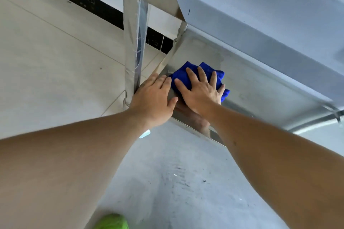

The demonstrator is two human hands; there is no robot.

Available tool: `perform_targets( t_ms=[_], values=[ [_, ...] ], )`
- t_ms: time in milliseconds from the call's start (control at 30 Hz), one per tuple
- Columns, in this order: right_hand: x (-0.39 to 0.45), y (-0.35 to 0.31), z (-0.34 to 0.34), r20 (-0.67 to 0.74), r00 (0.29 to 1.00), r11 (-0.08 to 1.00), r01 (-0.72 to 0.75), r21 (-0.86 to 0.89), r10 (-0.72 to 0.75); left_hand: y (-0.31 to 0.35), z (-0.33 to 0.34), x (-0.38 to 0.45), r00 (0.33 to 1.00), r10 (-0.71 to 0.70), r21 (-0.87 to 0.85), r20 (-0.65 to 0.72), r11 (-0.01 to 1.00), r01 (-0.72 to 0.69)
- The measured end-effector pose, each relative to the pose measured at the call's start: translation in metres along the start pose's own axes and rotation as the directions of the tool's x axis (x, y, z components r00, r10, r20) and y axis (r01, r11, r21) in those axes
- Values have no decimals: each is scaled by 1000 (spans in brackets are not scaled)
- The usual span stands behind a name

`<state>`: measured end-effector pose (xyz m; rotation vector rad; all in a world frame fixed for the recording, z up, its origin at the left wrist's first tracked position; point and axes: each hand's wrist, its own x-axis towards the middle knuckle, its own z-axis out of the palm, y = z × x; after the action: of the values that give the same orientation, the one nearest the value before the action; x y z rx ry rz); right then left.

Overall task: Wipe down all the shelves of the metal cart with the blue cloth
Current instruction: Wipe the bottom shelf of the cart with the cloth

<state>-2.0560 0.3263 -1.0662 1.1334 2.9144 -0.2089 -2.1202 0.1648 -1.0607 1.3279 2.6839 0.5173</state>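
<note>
The blue cloth lies bunched on a lower shelf of the metal cart, near the shelf's left corner. My right hand presses flat on top of the cloth with its fingers spread. My left hand rests on the shelf's corner rim beside the upright post, fingers together, holding nothing. An upper shelf, covered in pale film, overhangs at the upper right and hides the far part of the lower shelf.
A beige tiled floor spreads to the left, with a dark strip along the wall base. Grey floor lies below the cart's front edge. Something bright green shows at the bottom edge.
</note>
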Motion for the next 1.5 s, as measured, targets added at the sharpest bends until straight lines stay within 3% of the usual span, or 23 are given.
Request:
perform_targets(
  t_ms=[267, 933, 1500],
  values=[
    [63, 1, -4, -49, 999, 1000, -2, -31, 1, 21, 7, -1, 1000, -23, 221, 3, 975, 21],
    [158, -7, -16, -71, 988, 989, -130, 66, 135, 17, 18, -5, 998, -10, 154, -59, 988, 19],
    [87, -5, -22, 1, 1000, 995, -9, 96, 9, 7, 9, 1, 1000, -19, 177, -7, 984, 20]
  ],
)
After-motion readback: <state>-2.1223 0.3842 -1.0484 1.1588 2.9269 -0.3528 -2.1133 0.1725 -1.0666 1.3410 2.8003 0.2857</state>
